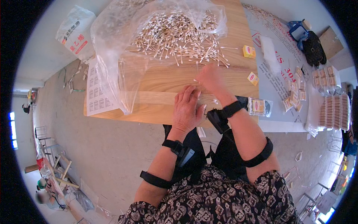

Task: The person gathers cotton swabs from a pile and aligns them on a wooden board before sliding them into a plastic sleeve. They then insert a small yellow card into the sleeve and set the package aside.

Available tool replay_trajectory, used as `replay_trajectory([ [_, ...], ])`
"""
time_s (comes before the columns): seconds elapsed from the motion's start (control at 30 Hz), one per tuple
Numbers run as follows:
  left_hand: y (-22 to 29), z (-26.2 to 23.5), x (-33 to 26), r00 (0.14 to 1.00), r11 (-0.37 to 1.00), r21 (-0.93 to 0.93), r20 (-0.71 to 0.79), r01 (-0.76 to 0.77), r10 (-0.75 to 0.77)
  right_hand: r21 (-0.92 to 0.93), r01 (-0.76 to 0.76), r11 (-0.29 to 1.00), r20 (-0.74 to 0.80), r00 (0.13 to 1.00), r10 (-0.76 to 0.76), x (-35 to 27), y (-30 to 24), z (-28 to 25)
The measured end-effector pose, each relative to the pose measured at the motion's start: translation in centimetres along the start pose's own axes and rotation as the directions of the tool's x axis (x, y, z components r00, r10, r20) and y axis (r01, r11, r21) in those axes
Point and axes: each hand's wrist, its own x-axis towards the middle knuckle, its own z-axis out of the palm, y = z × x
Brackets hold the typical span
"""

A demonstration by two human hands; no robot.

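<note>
A large heap of cotton swabs (182, 31) spills from a clear plastic bag (123, 74) on the wooden table. My left hand (185, 108) rests at the table's near edge, its fingers bent and its thumb set apart. From between thumb and fingers, a small bunch of cotton swabs (208, 98) sticks out to the right, white tips outward. Just beyond, my right hand (211, 79) is closed and blurred by motion. A white swab tip pokes out at its fingers, on the side toward the left hand; its fingertips are hard to make out.
Right of my hands lies a filled swab pack (256, 107) with a yellow label. Two small yellow cards or boxes (249, 52) lie farther up. Bundled swab packs (334, 111) sit at the far right. A printed sheet (97, 91) lies at the table's left edge.
</note>
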Motion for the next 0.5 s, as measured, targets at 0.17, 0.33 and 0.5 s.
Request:
replay_trajectory([
  [0.17,-0.4,-0.1,-0.5,1.0,1.0,0.009,-0.002,0.022,-0.022,0.23,0.007,0.973,-0.087,0.996,0.013,-1.1,1.9,-3.7],
  [0.33,-0.5,-0.1,-0.6,1.0,1.0,-0.018,-0.011,0.022,-0.022,0.384,0.146,0.912,-0.078,0.989,-0.125,-6.0,3.3,-4.1],
  [0.5,-0.8,0.1,-0.8,1.0,0.999,-0.026,-0.01,0.03,-0.03,0.364,0.133,0.922,-0.169,0.983,-0.075,-10.9,3.6,-2.8],
])
